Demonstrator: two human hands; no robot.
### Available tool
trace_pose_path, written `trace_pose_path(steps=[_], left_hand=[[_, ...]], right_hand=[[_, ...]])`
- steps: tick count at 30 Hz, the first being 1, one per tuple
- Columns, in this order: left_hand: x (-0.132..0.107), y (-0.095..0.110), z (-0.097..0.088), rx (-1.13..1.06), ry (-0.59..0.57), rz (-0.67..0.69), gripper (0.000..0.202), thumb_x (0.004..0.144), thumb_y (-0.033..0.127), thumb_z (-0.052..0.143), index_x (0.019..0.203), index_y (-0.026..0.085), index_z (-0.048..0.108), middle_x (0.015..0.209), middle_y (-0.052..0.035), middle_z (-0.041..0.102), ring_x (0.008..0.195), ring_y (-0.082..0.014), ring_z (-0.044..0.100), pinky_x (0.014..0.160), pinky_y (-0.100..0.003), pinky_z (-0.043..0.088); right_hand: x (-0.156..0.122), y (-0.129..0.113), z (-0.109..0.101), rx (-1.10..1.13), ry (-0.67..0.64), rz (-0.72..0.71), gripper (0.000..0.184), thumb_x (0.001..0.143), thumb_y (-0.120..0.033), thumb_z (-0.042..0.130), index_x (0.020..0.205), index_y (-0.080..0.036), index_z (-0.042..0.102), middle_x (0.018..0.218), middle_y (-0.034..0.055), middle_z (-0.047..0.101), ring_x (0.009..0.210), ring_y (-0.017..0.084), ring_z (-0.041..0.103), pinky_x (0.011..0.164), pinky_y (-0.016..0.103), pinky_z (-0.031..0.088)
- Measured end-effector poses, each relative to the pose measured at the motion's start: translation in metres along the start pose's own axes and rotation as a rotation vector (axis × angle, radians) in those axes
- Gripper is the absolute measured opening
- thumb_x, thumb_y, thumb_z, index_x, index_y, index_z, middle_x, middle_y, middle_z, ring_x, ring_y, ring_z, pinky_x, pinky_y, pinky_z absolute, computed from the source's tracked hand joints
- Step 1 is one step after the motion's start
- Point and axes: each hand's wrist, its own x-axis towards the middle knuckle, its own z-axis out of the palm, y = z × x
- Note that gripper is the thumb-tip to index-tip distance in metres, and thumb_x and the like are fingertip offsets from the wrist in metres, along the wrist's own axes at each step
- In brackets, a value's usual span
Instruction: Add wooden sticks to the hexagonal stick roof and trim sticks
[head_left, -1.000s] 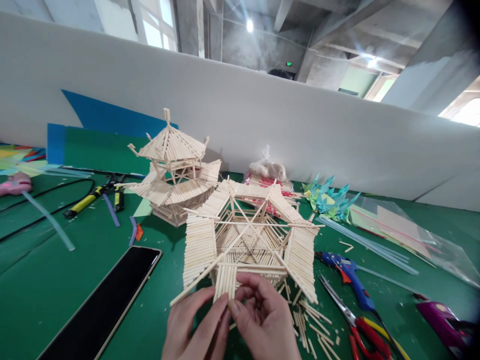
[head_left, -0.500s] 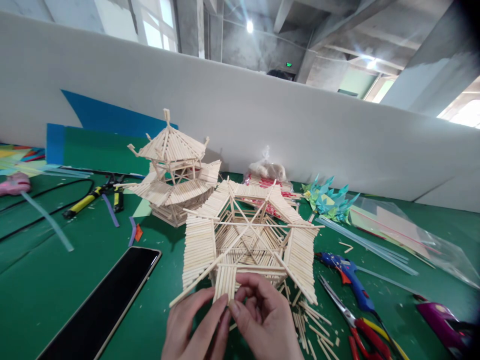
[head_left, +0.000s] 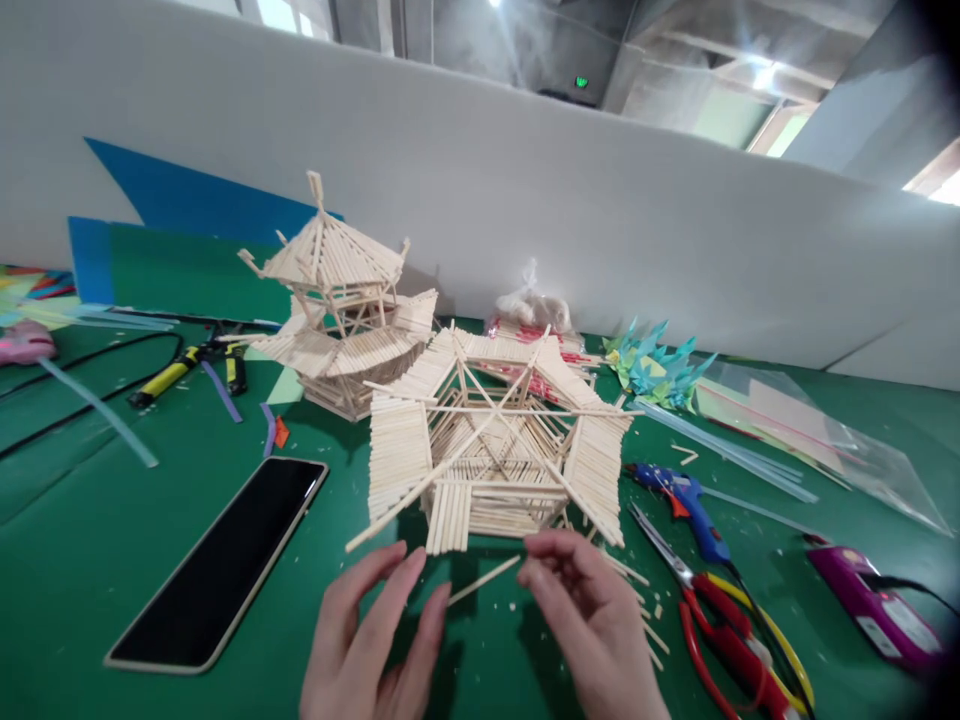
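A half-built pavilion model [head_left: 495, 440] of thin wooden sticks sits in front of me, with a short strip of parallel sticks [head_left: 450, 518] slanting down from its near edge. My left hand [head_left: 367, 635] is below that strip, fingers apart and holding nothing. To the right, my right hand [head_left: 589, 625] has its fingers loosely curled, thumb and forefinger slightly apart. Between the hands a single thin stick [head_left: 486, 580] lies on the green table, one end close to my right fingertips. More loose sticks [head_left: 654, 630] are partly hidden behind my right hand.
A finished pagoda model [head_left: 330, 300] stands behind left. A phone [head_left: 217, 565] lies left, near yellow-black pliers [head_left: 169, 378]. On the right are a blue glue gun [head_left: 686, 500], red-handled scissors [head_left: 712, 610], a purple device [head_left: 870, 610] and clear glue sticks [head_left: 727, 450]. A white partition [head_left: 465, 180] rises behind.
Both hands have let go of the stick strip and drawn apart, toward me. The strip stays on the model's near edge. The view has tilted down a little.
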Motion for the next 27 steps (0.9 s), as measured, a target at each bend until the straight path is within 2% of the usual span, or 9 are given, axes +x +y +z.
trace_pose_path(steps=[2, 4, 7, 10, 14, 18, 27], left_hand=[[-0.008, -0.002, -0.003, 0.013, -0.007, -0.002, 0.037, 0.067, 0.001, 0.063, 0.101, 0.013, 0.056, 0.096, -0.0093, 0.053, 0.083, -0.0182, 0.056, 0.071, -0.029, 0.048], [-0.020, -0.008, -0.005, 0.039, -0.061, 0.005, 0.032, 0.068, 0.003, 0.062, 0.098, 0.013, 0.058, 0.094, -0.0093, 0.053, 0.081, -0.0184, 0.055, 0.069, -0.028, 0.048], [-0.037, -0.020, -0.002, 0.113, -0.137, 0.003, 0.028, 0.072, 0.008, 0.059, 0.099, 0.014, 0.056, 0.096, -0.0108, 0.051, 0.083, -0.0207, 0.055, 0.069, -0.032, 0.048], [-0.047, -0.027, 0.002, 0.162, -0.186, 0.034, 0.032, 0.074, 0.012, 0.057, 0.105, 0.017, 0.053, 0.099, -0.0115, 0.051, 0.084, -0.0224, 0.055, 0.072, -0.037, 0.047], [-0.049, -0.026, 0.004, 0.244, -0.215, 0.114, 0.034, 0.074, 0.014, 0.056, 0.108, 0.018, 0.050, 0.101, -0.0130, 0.052, 0.086, -0.0247, 0.056, 0.075, -0.041, 0.045], [-0.050, -0.022, 0.004, 0.295, -0.248, 0.191, 0.032, 0.075, 0.014, 0.054, 0.107, 0.017, 0.050, 0.099, -0.0143, 0.055, 0.089, -0.0258, 0.056, 0.073, -0.039, 0.045], [-0.052, -0.020, 0.005, 0.305, -0.272, 0.264, 0.032, 0.074, 0.011, 0.054, 0.106, 0.012, 0.049, 0.097, -0.0172, 0.055, 0.089, -0.0289, 0.055, 0.073, -0.042, 0.044]], right_hand=[[-0.007, 0.008, -0.017, -0.121, 0.083, -0.051, 0.018, 0.077, -0.032, 0.056, 0.089, -0.019, 0.058, 0.071, 0.0041, 0.062, 0.064, 0.015, 0.057, 0.054, 0.023, 0.045], [-0.016, 0.022, -0.029, -0.231, 0.229, -0.126, 0.015, 0.078, -0.030, 0.054, 0.089, -0.020, 0.057, 0.072, 0.0040, 0.062, 0.065, 0.016, 0.056, 0.054, 0.024, 0.045], [-0.029, 0.046, -0.032, -0.341, 0.389, -0.277, 0.009, 0.079, -0.026, 0.052, 0.084, -0.020, 0.057, 0.068, 0.0024, 0.059, 0.057, 0.014, 0.053, 0.052, 0.025, 0.042], [-0.038, 0.063, -0.027, -0.373, 0.407, -0.410, 0.008, 0.079, -0.023, 0.051, 0.081, -0.021, 0.059, 0.066, 0.0024, 0.057, 0.052, 0.013, 0.051, 0.049, 0.025, 0.041], [-0.040, 0.070, -0.030, -0.381, 0.382, -0.537, 0.009, 0.077, -0.020, 0.054, 0.083, -0.020, 0.060, 0.068, 0.0042, 0.061, 0.056, 0.015, 0.056, 0.053, 0.027, 0.044], [-0.038, 0.073, -0.037, -0.358, 0.385, -0.525, 0.010, 0.076, -0.019, 0.055, 0.083, -0.019, 0.061, 0.071, 0.0046, 0.062, 0.058, 0.016, 0.057, 0.054, 0.027, 0.044], [-0.032, 0.076, -0.040, -0.326, 0.535, -0.410, 0.015, 0.084, -0.026, 0.042, 0.091, -0.018, 0.052, 0.072, 0.0024, 0.056, 0.063, 0.015, 0.054, 0.060, 0.026, 0.044]])
